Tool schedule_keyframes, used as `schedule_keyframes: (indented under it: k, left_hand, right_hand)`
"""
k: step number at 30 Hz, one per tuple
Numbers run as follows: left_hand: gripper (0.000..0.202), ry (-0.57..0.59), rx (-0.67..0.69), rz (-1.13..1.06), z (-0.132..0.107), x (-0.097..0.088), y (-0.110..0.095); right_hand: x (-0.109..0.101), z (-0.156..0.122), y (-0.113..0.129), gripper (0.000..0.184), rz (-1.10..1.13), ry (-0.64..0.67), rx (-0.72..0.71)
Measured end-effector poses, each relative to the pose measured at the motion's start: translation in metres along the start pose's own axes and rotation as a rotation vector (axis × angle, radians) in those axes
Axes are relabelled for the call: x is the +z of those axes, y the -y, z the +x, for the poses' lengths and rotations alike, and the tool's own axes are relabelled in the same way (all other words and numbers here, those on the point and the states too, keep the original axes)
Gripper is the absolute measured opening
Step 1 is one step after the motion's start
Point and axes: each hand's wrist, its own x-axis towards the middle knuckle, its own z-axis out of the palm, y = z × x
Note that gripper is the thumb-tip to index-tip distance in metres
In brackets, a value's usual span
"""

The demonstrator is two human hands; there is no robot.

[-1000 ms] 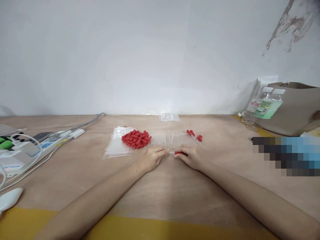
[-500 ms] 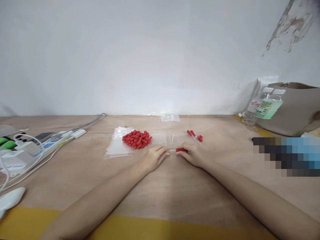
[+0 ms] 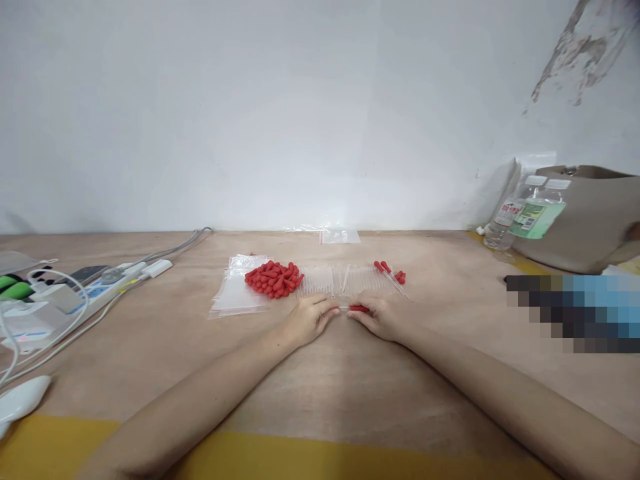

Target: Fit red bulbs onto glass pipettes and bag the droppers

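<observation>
My left hand (image 3: 315,317) pinches a thin clear dropper tube (image 3: 344,308). A red rubber bulb (image 3: 359,308) is closed in the fingers of my right hand (image 3: 376,316), in line with the tube. Tube and bulb appear to meet at the bulb's left end, close to the right fingertips. Beyond my hands lies a row of clear dropper tubes (image 3: 317,279). Left of the row is a heap of red rubber bulbs (image 3: 273,279), partly on flat clear plastic bags (image 3: 239,290). At the row's right end rest several tubes with red bulbs on them (image 3: 385,268).
A power strip (image 3: 105,287) with white chargers and cables occupies the left side, with a white spoon-like object (image 3: 23,400) nearer me. Two plastic bottles (image 3: 537,213) and a grey-brown bag (image 3: 590,213) stand at the right. Another plastic bag (image 3: 340,236) lies against the wall.
My right hand has moved slightly left and toward me, bringing the bulb closer to my left hand. Less of the tube shows between the hands.
</observation>
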Motion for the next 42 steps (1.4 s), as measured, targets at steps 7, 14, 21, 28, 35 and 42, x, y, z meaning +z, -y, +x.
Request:
schedule_keyframes:
  k: [7, 14, 21, 28, 35, 42]
  left_hand:
    - [0.024, -0.001, 0.027, 0.007, 0.002, -0.001, -0.001]
    - [0.024, -0.045, -0.035, -0.06, 0.009, -0.002, -0.003]
    - [0.038, -0.059, -0.116, -0.147, 0.009, -0.009, -0.006]
    - [0.028, -0.076, -0.123, -0.126, 0.009, -0.009, -0.007]
    - [0.021, 0.005, -0.098, -0.096, 0.01, -0.01, -0.009]
    - [0.018, -0.035, -0.112, -0.027, 0.01, -0.009, -0.007]
  right_hand:
    - [0.008, 0.001, -0.004, 0.016, 0.033, -0.01, -0.015]
    - [0.003, 0.009, -0.003, 0.016, 0.235, -0.018, 0.136]
    - [-0.014, 0.023, -0.018, 0.041, 0.644, -0.264, 0.471]
    - [-0.075, 0.05, -0.078, 0.035, 0.227, -0.312, 0.584]
    - [-0.033, 0.057, -0.099, 0.028, -0.419, -0.011, 0.694]
    - [-0.031, 0.049, -0.101, 0.042, -0.522, -0.069, 0.838]
